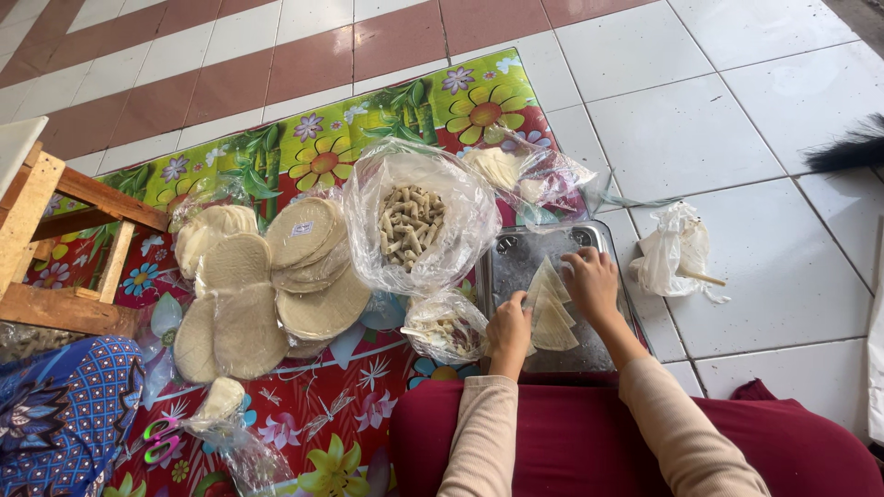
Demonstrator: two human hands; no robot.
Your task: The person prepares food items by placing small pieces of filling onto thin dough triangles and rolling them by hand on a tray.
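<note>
Hands: you have both over the steel tray (pixel 516 262), which lies on the floor just past your knees.
Left hand (pixel 508 329): curled, fingers bent around the near left edge of a triangular wrapper piece (pixel 552 324); it pinches that edge, knuckles up.
Right hand (pixel 592 283): loosely bent, palm down, fingertips resting on the far end of the fanned wrapper pieces; whether it grips one or only presses on them, you cannot tell from this angle.
Wrapper pieces: pale, thin, cut to wedges, stacked in a fan in the middle of the tray, between your two hands.
Left of the tray: a clear bag of rolled sticks (pixel 412 221), mouth open, and a smaller knotted bag (pixel 447 327) touching the tray's left rim.
Further left: round flat wrappers (pixel 241 304) in overlapping piles on the flowered mat (pixel 322 423).
Behind the tray: another clear bag with pale sheets (pixel 520 175).
Right of the tray: a crumpled white bag (pixel 674 253) on the bare tiles, well apart from your right hand.
Near corner: pink-handled scissors (pixel 161 440) on the mat.
</note>
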